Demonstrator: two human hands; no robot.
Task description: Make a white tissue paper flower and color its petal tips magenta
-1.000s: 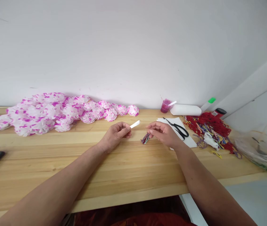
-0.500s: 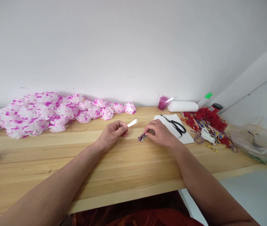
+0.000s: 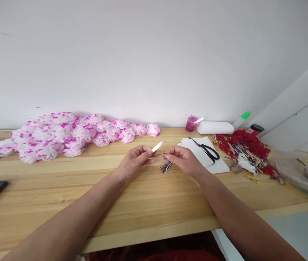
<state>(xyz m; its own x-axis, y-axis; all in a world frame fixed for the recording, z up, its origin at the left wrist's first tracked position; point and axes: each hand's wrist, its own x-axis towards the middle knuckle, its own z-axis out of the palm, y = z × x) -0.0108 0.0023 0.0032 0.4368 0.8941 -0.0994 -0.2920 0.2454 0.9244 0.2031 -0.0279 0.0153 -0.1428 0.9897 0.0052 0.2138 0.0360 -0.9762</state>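
A pale wooden work surface (image 3: 132, 214) carries everything, its far edge set against a white wall. The largest thing on it is a long heap of white tissue-like balls blotched with magenta (image 3: 48, 136), spread along the left of the far edge; these look fully opened out and, by judgement, finished. By the right end sits a clear, crumpled plastic bag (image 3: 306, 177), with a tangle of mostly red yarn (image 3: 249, 145) beside it towards the far edge, plenty of it apparently unused. Nearer the middle, flat white paper sheets (image 3: 219, 167) lie unfolded beneath black-handled scissors (image 3: 205, 146). Above the surface's middle, the person's left hand (image 3: 135, 159) and right hand (image 3: 184, 159) face each other, just apart. The left pinches a narrow, folded white paper strip (image 3: 157, 146) between thumb and fingers; the right has its fingertips closed on a thin red yarn strand (image 3: 162, 154), which spans the gap to the left fingers. A small purple-and-mint yarn bundle (image 3: 166, 166) shows below the right fingertips; whether held or lying cannot be told. The strip is neither opened out nor visibly bound, so this piece seems at an early stage.
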